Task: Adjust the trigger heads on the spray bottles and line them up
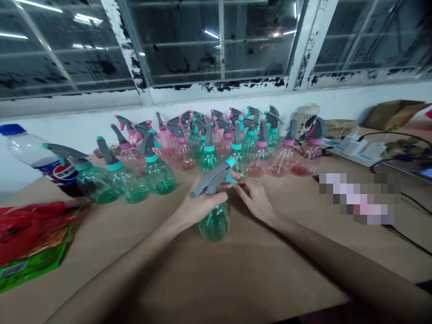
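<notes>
A green spray bottle (215,223) with a grey head and turquoise nozzle stands on the table in front of me, its nozzle pointing away to the right. My left hand (202,203) is wrapped round its neck, thumb across the front. Close by the turquoise trigger (231,177), my right hand (254,198) has its fingers bent and drawn together; what is between the fingertips is hidden. Behind both hands stand several more spray bottles, among them a green one (160,176) and a pink one (258,160), with coloured liquid low inside.
A cola bottle (50,157) leans at the left, near a red and green package (37,240). To the right are a power strip (357,153) with plugs and cables, a white cup (306,118) and a cardboard box (388,114). A blurred-out object (357,198) lies nearer.
</notes>
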`<state>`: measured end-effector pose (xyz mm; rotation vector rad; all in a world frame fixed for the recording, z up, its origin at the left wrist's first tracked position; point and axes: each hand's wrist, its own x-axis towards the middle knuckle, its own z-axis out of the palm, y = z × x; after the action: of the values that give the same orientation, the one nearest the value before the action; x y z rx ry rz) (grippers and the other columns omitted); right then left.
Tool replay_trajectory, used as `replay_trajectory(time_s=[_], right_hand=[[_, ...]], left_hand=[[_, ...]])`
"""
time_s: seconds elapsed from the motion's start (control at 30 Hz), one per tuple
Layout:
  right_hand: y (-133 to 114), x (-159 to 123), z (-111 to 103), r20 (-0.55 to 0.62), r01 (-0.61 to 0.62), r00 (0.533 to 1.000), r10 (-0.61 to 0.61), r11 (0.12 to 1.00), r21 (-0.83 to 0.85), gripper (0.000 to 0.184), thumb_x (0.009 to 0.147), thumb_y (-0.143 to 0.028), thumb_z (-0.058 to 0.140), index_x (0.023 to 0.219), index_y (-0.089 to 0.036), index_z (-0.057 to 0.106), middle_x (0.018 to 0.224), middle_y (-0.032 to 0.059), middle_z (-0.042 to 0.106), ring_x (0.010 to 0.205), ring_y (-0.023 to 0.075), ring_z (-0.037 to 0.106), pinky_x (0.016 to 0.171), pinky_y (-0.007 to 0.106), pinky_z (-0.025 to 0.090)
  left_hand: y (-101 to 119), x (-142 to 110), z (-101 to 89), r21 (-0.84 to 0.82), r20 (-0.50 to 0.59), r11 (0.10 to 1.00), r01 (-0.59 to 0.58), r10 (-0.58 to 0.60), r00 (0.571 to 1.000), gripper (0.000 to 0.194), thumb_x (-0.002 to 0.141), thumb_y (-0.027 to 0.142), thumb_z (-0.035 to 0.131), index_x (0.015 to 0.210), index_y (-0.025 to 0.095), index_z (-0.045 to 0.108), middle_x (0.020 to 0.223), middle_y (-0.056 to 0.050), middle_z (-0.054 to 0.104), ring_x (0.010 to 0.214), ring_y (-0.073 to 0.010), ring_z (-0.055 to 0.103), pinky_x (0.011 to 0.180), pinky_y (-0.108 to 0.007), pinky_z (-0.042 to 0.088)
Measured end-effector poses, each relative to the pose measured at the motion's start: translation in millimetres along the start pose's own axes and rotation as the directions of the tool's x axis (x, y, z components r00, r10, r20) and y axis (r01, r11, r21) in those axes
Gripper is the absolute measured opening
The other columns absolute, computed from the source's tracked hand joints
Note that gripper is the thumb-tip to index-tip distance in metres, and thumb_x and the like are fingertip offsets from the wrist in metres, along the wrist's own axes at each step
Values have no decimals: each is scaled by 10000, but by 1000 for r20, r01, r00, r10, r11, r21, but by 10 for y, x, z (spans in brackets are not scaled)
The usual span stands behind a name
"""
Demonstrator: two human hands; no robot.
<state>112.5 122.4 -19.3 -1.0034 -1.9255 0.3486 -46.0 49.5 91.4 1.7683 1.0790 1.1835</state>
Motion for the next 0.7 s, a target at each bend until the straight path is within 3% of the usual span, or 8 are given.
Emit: replay_trajectory(time_s=[0.17, 0.3, 0.47, 0.7], right_hand=[[37, -11, -34, 18, -79, 997, 78, 996, 41, 312, 897, -467, 418, 830, -200, 564, 840, 45, 639, 807, 211, 590, 763, 348, 419], [18, -36, -75, 26, -101, 995, 99, 993, 67, 304, 891, -471, 429, 840, -205, 567, 848, 34, 648, 830, 203, 598, 764, 331, 420], [13, -41, -82, 28, -100, 995, 98, 993, 69, 288, 884, -468, 444, 825, -212, 564, 833, 30, 651, 807, 204, 598, 758, 338, 422], [198, 41, -97, -33, -193, 980, 196, 978, 74, 209, 860, -399, 487, 797, -208, 546, 791, 39, 654, 730, 204, 610, 674, 329, 444]], left_hand=[[-49, 6, -44, 19, 76, 1000, 10, -11, 997, 330, 646, 149, 529, 931, 283, 630, 1000, -27, 659, 880, -219, 654, 853, -396, 500], [-26, -12, -64, 142, 99, 989, 33, -47, 994, 260, 670, 133, 497, 873, 240, 618, 913, -11, 630, 826, -187, 618, 793, -338, 460], [25, -61, -44, 221, 37, 975, 32, -42, 998, 160, 645, 128, 485, 763, 208, 558, 741, 25, 557, 677, -142, 534, 643, -272, 402], [14, -110, -40, 244, -59, 960, 138, -127, 990, 151, 635, 191, 551, 744, 243, 642, 598, 16, 584, 632, -184, 562, 610, -286, 436]])
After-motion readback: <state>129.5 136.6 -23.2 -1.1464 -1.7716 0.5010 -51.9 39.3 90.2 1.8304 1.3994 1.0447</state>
